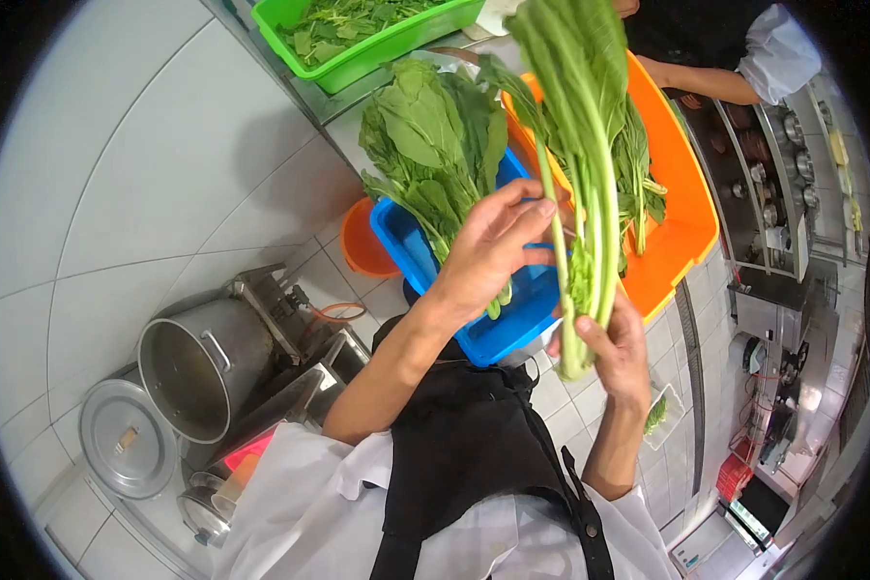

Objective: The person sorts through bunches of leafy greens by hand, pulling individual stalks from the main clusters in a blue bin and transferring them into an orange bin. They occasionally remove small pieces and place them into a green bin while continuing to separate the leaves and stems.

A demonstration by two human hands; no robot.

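A bunch of leafy greens (590,126) with pale green stalks stands upright in front of me. My right hand (617,348) is wrapped round the base of its stalks. My left hand (501,237) pinches one outer stalk partway up, its fingertips at the side of the bunch. Beneath my left forearm a blue basin (396,237) holds another heap of leafy greens (425,135). Behind the held bunch, an orange basin (681,227) contains more greens (633,164).
A green tub (358,60) of cut leaves is at the top. A co-worker's arm (710,85) reaches near the orange basin. An orange bucket (362,242), large metal pot (208,367) and lid (129,437) are at the left; shelves (768,174) stand right.
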